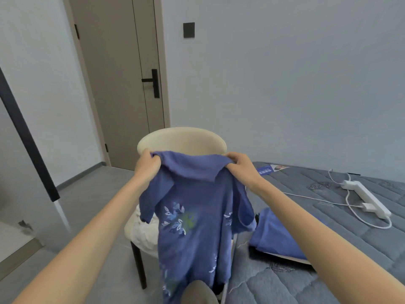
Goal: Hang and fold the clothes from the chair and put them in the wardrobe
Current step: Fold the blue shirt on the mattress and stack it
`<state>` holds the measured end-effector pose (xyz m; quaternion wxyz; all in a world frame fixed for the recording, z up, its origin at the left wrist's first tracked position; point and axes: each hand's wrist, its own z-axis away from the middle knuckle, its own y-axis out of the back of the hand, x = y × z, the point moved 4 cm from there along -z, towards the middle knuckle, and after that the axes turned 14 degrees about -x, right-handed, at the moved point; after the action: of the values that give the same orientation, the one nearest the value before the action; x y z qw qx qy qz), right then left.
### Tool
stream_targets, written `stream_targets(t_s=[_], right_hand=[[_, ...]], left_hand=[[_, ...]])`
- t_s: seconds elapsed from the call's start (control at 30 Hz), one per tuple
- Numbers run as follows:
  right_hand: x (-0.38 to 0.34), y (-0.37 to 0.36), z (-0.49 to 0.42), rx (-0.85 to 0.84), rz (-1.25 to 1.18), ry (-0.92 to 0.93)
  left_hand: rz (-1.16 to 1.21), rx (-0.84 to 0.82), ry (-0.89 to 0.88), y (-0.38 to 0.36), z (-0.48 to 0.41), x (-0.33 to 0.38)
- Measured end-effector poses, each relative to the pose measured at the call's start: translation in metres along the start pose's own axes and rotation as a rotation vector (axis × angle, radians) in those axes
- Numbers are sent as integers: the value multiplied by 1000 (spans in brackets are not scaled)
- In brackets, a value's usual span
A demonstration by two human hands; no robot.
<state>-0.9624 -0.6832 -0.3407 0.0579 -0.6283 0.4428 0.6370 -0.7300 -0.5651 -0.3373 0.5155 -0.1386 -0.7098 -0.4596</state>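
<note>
**Blue shirt held up by both hands in front of the chair**

The grey quilted mattress (328, 281) fills the space to the right of the chair. Behind the chair and to its left stands a closed taupe door (118, 84) with a black lever handle.

The chair (182, 139) itself is cream, with a curved back and dark legs. It faces the camera, and its right side is just beside the mattress edge.

The blue shirt (192, 216) hangs in front of the chair and covers most of the seat. It has short sleeves and a pale leaf print. Its collar is level with the chair's backrest and its hem drops past the seat towards the floor.

On the mattress, right of the chair, lies a folded blue garment (278, 235). It rests on a flat, pale-edged board (291, 258); whether this is a board or a shallow box, I cannot tell.

The chair seat holds crumpled white clothing (142, 231), which shows to the left of the hanging shirt.

Farther right of the chair, a white power strip (368, 198) with its cable lies on the mattress.

The two hands are apart, one at each shoulder of the shirt, just before the backrest. The left hand (148, 165) grips the left shoulder with curled fingers. The right hand (240, 166) pinches the right shoulder beside the collar.

A blue-and-white leaflet (271, 168) lies on the mattress just right of the backrest. A dark wall switch (189, 30) sits high above the chair.
</note>
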Motion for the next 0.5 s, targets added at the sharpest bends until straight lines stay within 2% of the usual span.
stream_targets(t_s=[0.17, 0.27, 0.3, 0.33, 0.4, 0.47, 0.5], right_hand=[[-21, -6, -12, -69, 138, -6], [-27, -13, -17, -98, 162, -34], [-30, -14, -18, -101, 160, -43], [-31, -15, -19, -99, 158, -55], [-32, -13, -21, -84, 143, -74], [-33, -10, -21, -71, 122, -97], [-34, -8, -21, -66, 111, -103]], left_hand=[[-452, -340, -87, -37, 10, -18], [-414, -568, -293, -65, 34, -6], [-364, -588, -375, -73, 43, 2], [-322, -556, -434, -80, 51, 9], [-286, -368, -502, -87, 60, 19], [-256, -186, -508, -91, 65, 24], [-214, -149, -481, -93, 67, 23]])
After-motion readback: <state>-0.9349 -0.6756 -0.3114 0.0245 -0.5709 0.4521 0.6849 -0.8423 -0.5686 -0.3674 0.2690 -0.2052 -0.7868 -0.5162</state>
